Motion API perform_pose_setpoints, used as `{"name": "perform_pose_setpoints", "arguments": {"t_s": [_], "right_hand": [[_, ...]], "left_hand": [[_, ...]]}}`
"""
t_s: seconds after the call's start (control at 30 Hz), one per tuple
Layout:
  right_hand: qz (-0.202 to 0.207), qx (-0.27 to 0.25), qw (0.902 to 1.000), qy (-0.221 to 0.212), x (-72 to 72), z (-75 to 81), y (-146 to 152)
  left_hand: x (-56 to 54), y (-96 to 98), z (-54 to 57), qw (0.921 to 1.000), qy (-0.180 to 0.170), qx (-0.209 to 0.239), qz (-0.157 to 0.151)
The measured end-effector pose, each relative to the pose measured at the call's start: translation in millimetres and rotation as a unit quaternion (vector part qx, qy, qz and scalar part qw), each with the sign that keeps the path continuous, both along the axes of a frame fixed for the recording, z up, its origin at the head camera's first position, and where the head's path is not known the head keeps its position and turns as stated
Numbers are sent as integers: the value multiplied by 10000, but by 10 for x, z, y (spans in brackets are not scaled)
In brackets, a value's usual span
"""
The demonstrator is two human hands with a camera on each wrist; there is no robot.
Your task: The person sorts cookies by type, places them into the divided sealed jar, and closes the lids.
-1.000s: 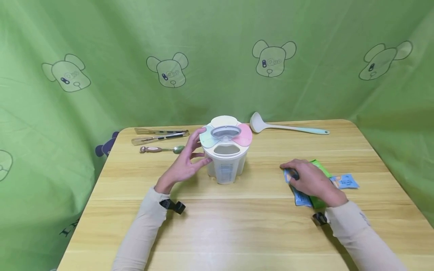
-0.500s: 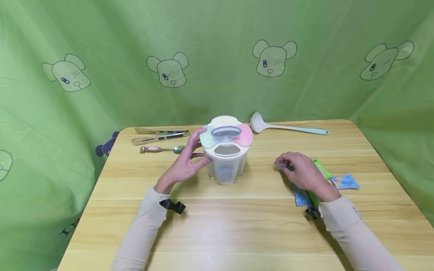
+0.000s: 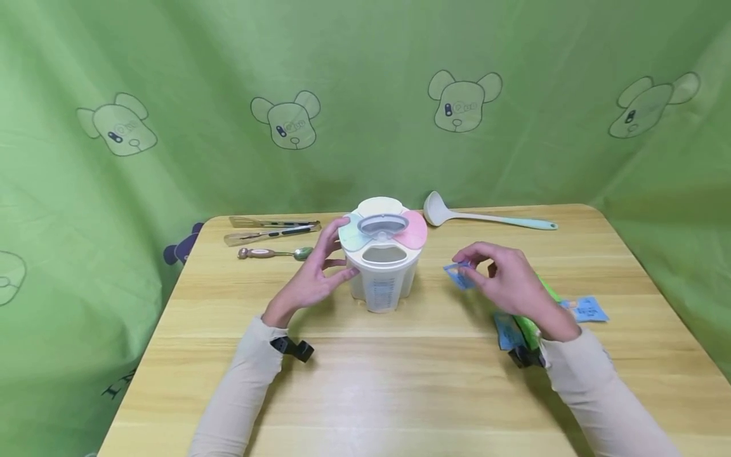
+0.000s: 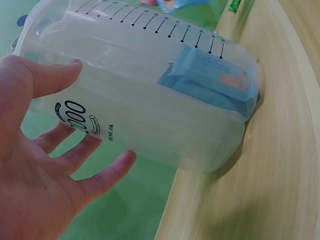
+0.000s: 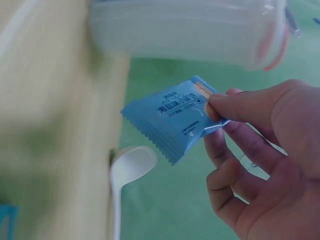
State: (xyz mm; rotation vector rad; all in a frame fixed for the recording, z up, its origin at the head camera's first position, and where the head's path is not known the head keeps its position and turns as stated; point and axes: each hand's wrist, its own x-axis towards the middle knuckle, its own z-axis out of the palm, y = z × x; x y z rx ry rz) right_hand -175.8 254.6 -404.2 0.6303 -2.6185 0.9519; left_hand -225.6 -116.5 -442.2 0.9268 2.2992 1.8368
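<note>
A translucent storage canister (image 3: 381, 285) with measuring marks stands upright, its petal-like lid (image 3: 412, 230) partly pastel green and pink. The lid's front opening (image 3: 384, 254) is uncovered. My left hand (image 3: 311, 279) rests against the canister's left side, thumb in front and fingers spread. In the left wrist view, a blue snack packet (image 4: 212, 80) lies inside at the bottom. My right hand (image 3: 508, 279) pinches another blue snack packet (image 5: 172, 117) by one end between thumb and fingers, above the table and right of the canister.
Beneath my right forearm lie blue packets (image 3: 588, 309) and a green packet (image 3: 530, 332). A ladle (image 3: 485, 218) lies at the back right. Tongs (image 3: 271, 233) and a spoon (image 3: 274, 253) are at the left. Green printed cloth hangs behind the wooden table (image 3: 365, 393).
My right hand has picked the blue snack packet up from the pile and carried it left, nearer the canister. The left hand and canister have stayed in place.
</note>
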Motion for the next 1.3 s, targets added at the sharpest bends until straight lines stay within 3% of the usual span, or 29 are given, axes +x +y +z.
{"name": "perform_pose_setpoints", "arguments": {"t_s": [0.3, 0.73, 0.93, 1.3], "right_hand": [[-37, -563, 9984, 12, 112, 354, -195], [663, -1333, 9869, 622, 118, 766, -560], [953, -1469, 9823, 665, 72, 863, -698], [1281, -1460, 9774, 834, 19, 864, -902]], "left_hand": [[3, 6, 7, 10000, 4, 2, -8], [11, 8, 3, 10000, 26, -16, 17], [22, 15, -16, 10000, 6, 14, 40], [15, 17, -9, 10000, -31, -43, 38]]}}
